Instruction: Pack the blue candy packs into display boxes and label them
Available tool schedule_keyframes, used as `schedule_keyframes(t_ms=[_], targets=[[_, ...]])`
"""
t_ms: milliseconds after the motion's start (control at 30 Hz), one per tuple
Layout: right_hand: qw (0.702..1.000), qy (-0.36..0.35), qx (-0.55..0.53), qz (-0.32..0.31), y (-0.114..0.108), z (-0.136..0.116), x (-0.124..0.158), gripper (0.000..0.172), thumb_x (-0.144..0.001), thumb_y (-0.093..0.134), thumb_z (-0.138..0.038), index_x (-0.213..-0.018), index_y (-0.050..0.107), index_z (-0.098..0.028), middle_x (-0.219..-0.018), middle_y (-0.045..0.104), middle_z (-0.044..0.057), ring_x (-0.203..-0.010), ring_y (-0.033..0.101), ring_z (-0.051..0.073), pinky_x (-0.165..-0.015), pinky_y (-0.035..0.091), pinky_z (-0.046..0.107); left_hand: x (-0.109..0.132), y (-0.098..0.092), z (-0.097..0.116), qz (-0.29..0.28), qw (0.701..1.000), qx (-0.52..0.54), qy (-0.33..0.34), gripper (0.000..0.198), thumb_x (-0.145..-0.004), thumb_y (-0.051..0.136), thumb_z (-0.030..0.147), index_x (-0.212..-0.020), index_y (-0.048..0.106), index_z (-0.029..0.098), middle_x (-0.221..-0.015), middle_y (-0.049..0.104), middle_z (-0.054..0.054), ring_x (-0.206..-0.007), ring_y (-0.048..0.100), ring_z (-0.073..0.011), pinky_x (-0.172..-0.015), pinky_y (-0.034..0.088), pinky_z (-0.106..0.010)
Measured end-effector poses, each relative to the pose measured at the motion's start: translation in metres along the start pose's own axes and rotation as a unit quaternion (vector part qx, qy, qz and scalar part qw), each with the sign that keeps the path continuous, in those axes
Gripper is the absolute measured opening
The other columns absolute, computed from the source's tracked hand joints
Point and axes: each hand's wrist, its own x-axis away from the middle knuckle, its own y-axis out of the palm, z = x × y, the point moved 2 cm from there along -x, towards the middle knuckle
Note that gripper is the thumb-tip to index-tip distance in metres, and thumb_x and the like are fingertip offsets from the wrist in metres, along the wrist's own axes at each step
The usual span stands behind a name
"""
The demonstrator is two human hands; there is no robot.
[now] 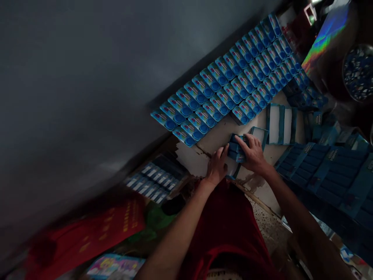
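A small stack of blue boxes (234, 149) sits between my hands, over an open blue carton with a pale inside (232, 168). My right hand (254, 154) grips the stack from the right, thumb and fingers spread across its top and side. On the left side, the fingers of my left hand (217, 167) press together against the same boxes. Just behind my right fingers is another open carton (259, 134) with a white inside. Rows of blue packs with round blue windows (215, 109) cover the table beyond my hands.
Open cartons (275, 123) stand to the right, beside cartons filled with blue boxes (326, 171). A box of blue-and-white packs (155, 177) is at the left edge, near a red bag (107, 227). A grey wall (81, 77) borders the table.
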Motion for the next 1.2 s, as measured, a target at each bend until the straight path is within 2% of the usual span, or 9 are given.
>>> schedule_keyframes(t_ms=[167, 300, 533, 633, 800, 900, 1000, 1100, 1200], targets=[[0.999, 0.003, 0.015, 0.028, 0.01, 0.001, 0.009, 0.09, -0.082, 0.075, -0.045, -0.165, 0.045, -0.022, -0.165, 0.039, 0.019, -0.156, 0.032, 0.042, -0.13, 0.021, 0.059, -0.008, 0.016, -0.008, 0.025, 0.999, 0.032, 0.033, 0.085, -0.078, 0.054, 0.007, -0.161, 0.051, 0.024, -0.153, 0.053, -0.014, -0.139, 0.053, -0.0341, -0.125, 0.041, -0.049], [0.999, 0.029, 0.023, 0.034, 0.019, -0.009, 0.007, 0.08, -0.09, 0.069, -0.045, -0.164, 0.048, -0.022, -0.165, 0.042, 0.02, -0.156, 0.036, 0.038, -0.129, 0.025, 0.055, -0.004, 0.027, -0.01, 0.062, 0.997, 0.04, 0.031, 0.086, -0.079, 0.055, 0.009, -0.164, 0.045, 0.018, -0.16, 0.046, -0.018, -0.146, 0.047, -0.0354, -0.125, 0.038, -0.049], [0.991, 0.135, 0.019, -0.012, 0.024, -0.04, -0.017, 0.102, -0.084, 0.076, -0.035, -0.173, 0.026, -0.025, -0.179, 0.019, 0.021, -0.167, 0.013, 0.043, -0.129, 0.006, 0.072, -0.003, 0.034, -0.014, 0.077, 0.995, 0.052, -0.021, 0.068, -0.091, 0.05, 0.018, -0.158, 0.051, 0.013, -0.138, 0.061, -0.022, -0.126, 0.057, -0.0369, -0.113, 0.046, -0.052], [0.994, 0.102, -0.023, -0.041, 0.002, -0.027, -0.02, 0.109, -0.084, 0.08, -0.05, -0.173, 0.025, -0.023, -0.179, 0.018, 0.023, -0.166, 0.015, 0.045, -0.127, 0.016, 0.073, 0.003, 0.035, -0.012, 0.07, 0.994, 0.071, -0.036, 0.067, -0.091, 0.048, 0.015, -0.157, 0.052, 0.012, -0.13, 0.061, -0.021, -0.121, 0.058, -0.036, -0.108, 0.05, -0.051], [0.973, 0.193, 0.0, 0.127, -0.031, 0.01, -0.055, 0.096, -0.102, 0.049, -0.072, -0.173, 0.021, -0.013, -0.179, 0.017, 0.024, -0.168, 0.01, 0.039, -0.129, 0.024, 0.065, 0.018, 0.04, 0.001, 0.065, 0.994, 0.072, -0.049, 0.072, -0.083, 0.05, 0.006, -0.155, 0.055, 0.013, -0.128, 0.059, -0.019, -0.121, 0.058, -0.0363, -0.108, 0.05, -0.053], [0.961, 0.244, 0.051, 0.116, -0.017, 0.014, -0.093, 0.095, -0.106, 0.036, -0.073, -0.172, 0.023, -0.007, -0.177, 0.02, 0.029, -0.167, 0.012, 0.041, -0.129, 0.016, 0.071, 0.022, 0.042, 0.005, 0.06, 0.994, 0.078, -0.041, 0.077, -0.08, 0.049, 0.004, -0.156, 0.054, 0.016, -0.124, 0.06, -0.017, -0.12, 0.059, -0.0342, -0.108, 0.052, -0.051], [0.96, 0.249, 0.098, 0.088, -0.001, 0.01, -0.117, 0.103, -0.102, 0.044, -0.076, -0.172, 0.02, -0.006, -0.177, 0.016, 0.031, -0.167, 0.009, 0.045, -0.127, 0.013, 0.074, 0.022, 0.041, 0.002, 0.047, 0.995, 0.085, -0.014, 0.079, -0.082, 0.049, 0.004, -0.161, 0.048, 0.017, -0.128, 0.059, -0.017, -0.122, 0.059, -0.0329, -0.108, 0.052, -0.049], [0.954, 0.26, 0.128, 0.078, 0.004, 0.007, -0.122, 0.109, -0.099, 0.057, -0.071, -0.173, 0.014, -0.004, -0.177, 0.013, 0.033, -0.166, 0.006, 0.048, -0.127, 0.012, 0.074, 0.025, 0.04, -0.005, 0.037, 0.996, 0.077, 0.01, 0.076, -0.087, 0.048, 0.007, -0.162, 0.046, 0.016, -0.129, 0.058, -0.018, -0.12, 0.059, -0.0329, -0.107, 0.053, -0.049], [0.953, 0.26, 0.135, 0.072, 0.002, -0.003, -0.117, 0.097, -0.102, 0.058, -0.054, -0.173, 0.015, -0.004, -0.177, 0.014, 0.032, -0.166, 0.007, 0.046, -0.128, 0.013, 0.07, 0.031, 0.039, -0.006, 0.038, 0.996, 0.07, 0.037, 0.07, -0.093, 0.052, 0.014, -0.163, 0.043, 0.014, -0.136, 0.056, -0.02, -0.126, 0.056, -0.0345, -0.111, 0.05, -0.051]])
